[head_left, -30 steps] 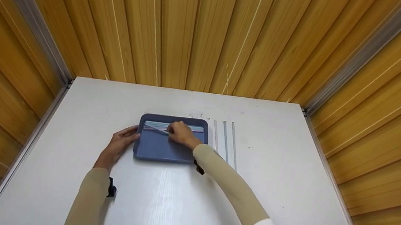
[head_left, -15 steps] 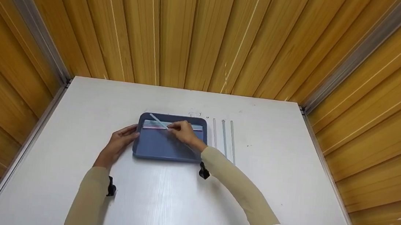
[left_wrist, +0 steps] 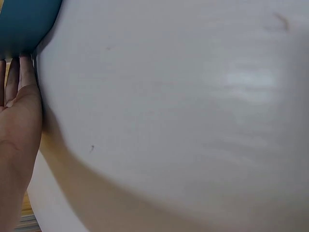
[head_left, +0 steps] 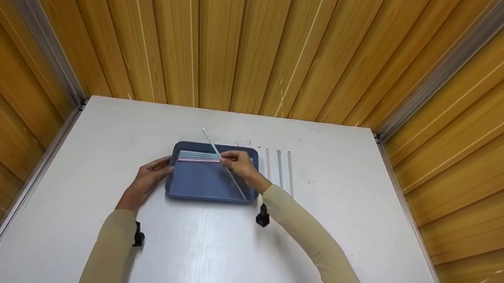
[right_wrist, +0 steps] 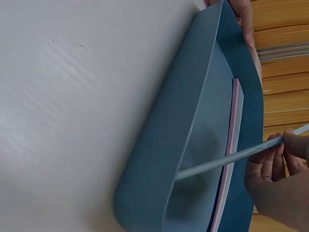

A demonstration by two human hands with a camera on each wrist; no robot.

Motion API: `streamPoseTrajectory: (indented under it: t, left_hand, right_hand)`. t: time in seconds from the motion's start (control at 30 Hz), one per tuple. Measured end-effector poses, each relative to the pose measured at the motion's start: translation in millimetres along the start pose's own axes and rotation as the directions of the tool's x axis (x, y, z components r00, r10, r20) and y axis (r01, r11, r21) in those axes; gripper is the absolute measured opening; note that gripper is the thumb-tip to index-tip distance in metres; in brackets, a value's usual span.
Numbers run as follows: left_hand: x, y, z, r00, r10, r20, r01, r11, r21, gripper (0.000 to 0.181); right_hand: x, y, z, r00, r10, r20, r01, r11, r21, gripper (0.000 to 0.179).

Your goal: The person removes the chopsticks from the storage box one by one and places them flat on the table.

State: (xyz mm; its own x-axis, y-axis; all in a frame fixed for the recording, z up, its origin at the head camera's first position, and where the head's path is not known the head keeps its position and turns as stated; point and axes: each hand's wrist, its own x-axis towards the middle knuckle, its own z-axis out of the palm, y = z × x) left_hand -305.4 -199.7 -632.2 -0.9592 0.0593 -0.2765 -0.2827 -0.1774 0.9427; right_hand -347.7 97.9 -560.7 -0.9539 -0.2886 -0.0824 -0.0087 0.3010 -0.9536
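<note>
My right hand [head_left: 241, 163] pinches a pale blue drinking straw [right_wrist: 212, 165] between thumb and fingers, over the right part of a shallow blue tray [head_left: 201, 185]. The straw slants in the head view, its upper end past the tray's far rim and its lower end near the front right corner. Along the far side inside the tray lie several straws [head_left: 197, 155] side by side, pale blue ones with a pink one nearest me; my right hand hides part of them. Fairly straight fingers of my left hand [head_left: 146, 180] touch the tray's left side.
To the right of the tray, three straws [head_left: 279, 162] lie apart on the white table [head_left: 204, 248], roughly parallel, their near ends hidden by the right arm. Wood-patterned panels [head_left: 224, 42] stand behind the table and at both sides.
The right hand has moved up and rightward from the row of straws with the pale blue straw, which has turned steeper. The left hand stays at the tray's side.
</note>
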Motion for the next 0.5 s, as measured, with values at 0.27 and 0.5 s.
streamPoseTrajectory:
  t: [0.27, 0.5]
  left_hand:
    - [0.3, 0.5, 0.9, 1.000, -0.024, 0.002, 0.024, 1.000, -0.004, 0.063]
    - [1.2, 0.5, -0.8, 1.000, -0.026, 0.006, 0.026, 1.000, 0.000, 0.065]
  right_hand:
    - [-2.9, -2, -22, 0.994, 0.076, -0.084, -0.068, 0.994, 0.089, 0.028]
    - [-6.8, -7, -47, 0.976, 0.138, -0.169, -0.106, 0.977, 0.186, 0.031]
